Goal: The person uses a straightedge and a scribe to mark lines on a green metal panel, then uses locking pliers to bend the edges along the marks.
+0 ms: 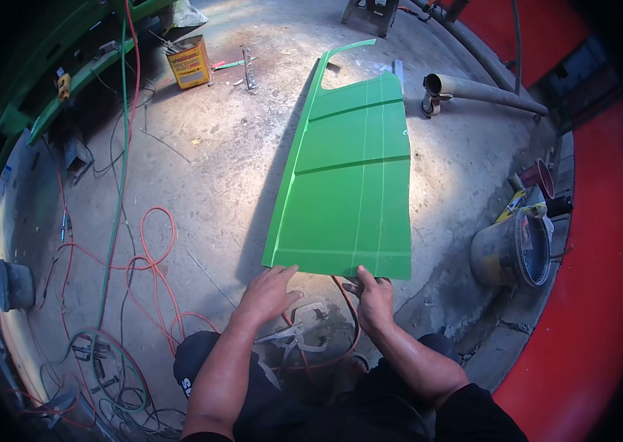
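A green sheet-metal panel (348,199) with raised ribs and a curved cutout at its far end stretches away in front of me. My right hand (372,295) pinches its near edge, with the thumb on top and the fingers underneath. At the near left corner, my left hand (267,293) touches the edge with its fingertips, the thumb held apart. Locking C-clamp pliers (296,331) are below the panel, between my forearms.
Red and green hoses (151,258) loop over the floor at left. A thinner can (190,63) stands at the far left. To the right are a dirty bucket (506,247), a metal pipe (484,93) and a red painted panel (606,243).
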The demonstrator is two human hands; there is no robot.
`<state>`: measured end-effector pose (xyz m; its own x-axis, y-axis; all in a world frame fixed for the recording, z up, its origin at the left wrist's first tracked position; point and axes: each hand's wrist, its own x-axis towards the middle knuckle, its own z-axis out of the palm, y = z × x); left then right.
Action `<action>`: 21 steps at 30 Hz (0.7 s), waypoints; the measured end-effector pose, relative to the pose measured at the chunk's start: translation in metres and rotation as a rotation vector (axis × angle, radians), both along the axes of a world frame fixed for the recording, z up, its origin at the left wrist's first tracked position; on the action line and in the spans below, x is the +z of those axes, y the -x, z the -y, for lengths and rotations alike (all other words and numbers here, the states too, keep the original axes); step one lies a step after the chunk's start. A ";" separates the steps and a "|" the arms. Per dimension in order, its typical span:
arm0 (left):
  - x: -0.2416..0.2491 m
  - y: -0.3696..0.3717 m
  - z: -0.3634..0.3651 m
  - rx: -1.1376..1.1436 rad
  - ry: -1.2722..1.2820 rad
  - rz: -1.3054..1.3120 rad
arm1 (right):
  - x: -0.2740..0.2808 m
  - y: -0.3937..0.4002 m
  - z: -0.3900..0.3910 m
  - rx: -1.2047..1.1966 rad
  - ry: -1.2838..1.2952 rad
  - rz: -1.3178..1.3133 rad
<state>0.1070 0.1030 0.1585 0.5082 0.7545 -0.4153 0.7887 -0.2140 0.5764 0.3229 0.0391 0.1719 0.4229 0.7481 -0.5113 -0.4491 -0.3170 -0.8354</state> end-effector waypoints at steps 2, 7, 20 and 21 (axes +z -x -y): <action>0.002 -0.001 0.000 -0.002 0.008 -0.013 | -0.002 0.000 0.000 -0.004 0.003 0.000; 0.002 -0.001 0.000 -0.003 0.017 -0.014 | -0.002 0.000 0.000 -0.004 0.000 0.006; 0.000 -0.001 0.000 -0.008 0.008 -0.010 | -0.015 -0.002 0.001 -0.024 0.005 0.011; -0.001 -0.001 0.001 -0.008 0.008 -0.010 | -0.013 -0.001 0.001 -0.020 0.001 0.014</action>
